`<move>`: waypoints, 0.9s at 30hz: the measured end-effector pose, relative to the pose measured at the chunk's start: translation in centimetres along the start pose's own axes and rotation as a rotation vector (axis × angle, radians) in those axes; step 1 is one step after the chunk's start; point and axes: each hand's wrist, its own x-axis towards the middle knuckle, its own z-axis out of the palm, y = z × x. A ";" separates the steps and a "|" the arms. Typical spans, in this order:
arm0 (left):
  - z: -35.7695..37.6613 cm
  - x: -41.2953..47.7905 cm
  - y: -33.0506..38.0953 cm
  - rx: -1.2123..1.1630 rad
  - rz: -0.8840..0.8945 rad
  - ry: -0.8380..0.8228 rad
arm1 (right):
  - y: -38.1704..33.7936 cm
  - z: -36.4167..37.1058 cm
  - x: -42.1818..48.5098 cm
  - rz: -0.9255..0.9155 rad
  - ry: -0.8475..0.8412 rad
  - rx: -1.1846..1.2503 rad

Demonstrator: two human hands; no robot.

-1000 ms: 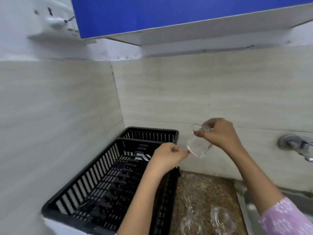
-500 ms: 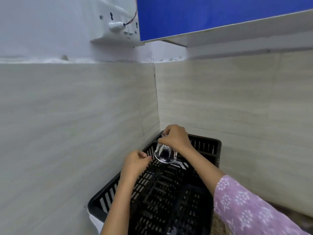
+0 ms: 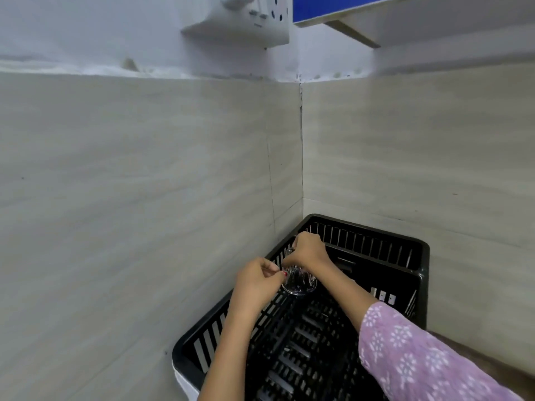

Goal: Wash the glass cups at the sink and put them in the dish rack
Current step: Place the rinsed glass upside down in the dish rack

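A clear glass cup (image 3: 299, 282), mouth down, hangs just inside the left wall of the black slatted dish rack (image 3: 417, 256). My right hand (image 3: 308, 250) grips it from above by its handle and base. My left hand (image 3: 257, 282) sits beside the cup with curled fingers, its fingertips touching the cup's left side over the rack's rim. The sink and the other cups are out of view.
The rack stands in a corner of two beige tiled walls (image 3: 144, 183). A white switch box (image 3: 246, 21) and a blue cabinet (image 3: 333, 7) are overhead. My pink patterned sleeve (image 3: 419, 351) crosses the rack's right side.
The view swung left from the tap and counter to the rack. My right hand carried the cup over the rack and lowered it; my left hand came up against it.
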 end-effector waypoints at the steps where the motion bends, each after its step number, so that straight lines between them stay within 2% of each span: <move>1: 0.0 0.0 0.0 -0.006 0.002 0.000 | -0.1 0.4 0.1 0.016 -0.025 -0.018; 4: 0.0 0.1 -0.1 -0.007 0.007 -0.002 | -0.2 0.9 0.2 0.081 -0.090 -0.052; 13: -0.4 -0.3 -0.2 -0.005 -0.001 0.006 | 0.2 1.8 0.9 0.139 -0.069 -0.006; 18: -0.6 -0.6 -0.3 -0.006 -0.002 0.006 | 0.4 1.6 1.1 0.107 -0.053 -0.009; 27: -0.9 -1.2 0.4 -0.018 0.019 -0.021 | 1.0 -0.6 -0.6 -0.008 -0.219 -0.006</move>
